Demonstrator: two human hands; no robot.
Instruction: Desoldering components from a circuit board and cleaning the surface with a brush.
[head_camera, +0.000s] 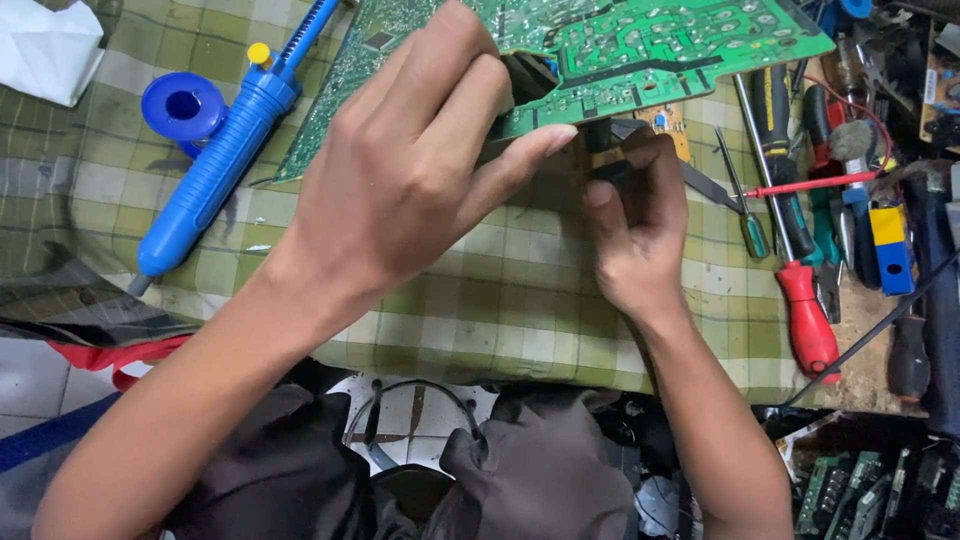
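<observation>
Gripping large green printed circuit board (640, 50), tilted off plaid-clothed worktop (520, 290) exposing its underside: left hand (400, 170) clamped on near edge; right hand (635, 230) beneath edge, pinching small black component (605, 135).

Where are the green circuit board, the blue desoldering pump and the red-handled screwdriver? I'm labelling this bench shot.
green circuit board (640, 45): head view, on its solder-side surface.
blue desoldering pump (215, 170): head view, middle of its barrel.
red-handled screwdriver (808, 320): head view, on its red handle.
</observation>
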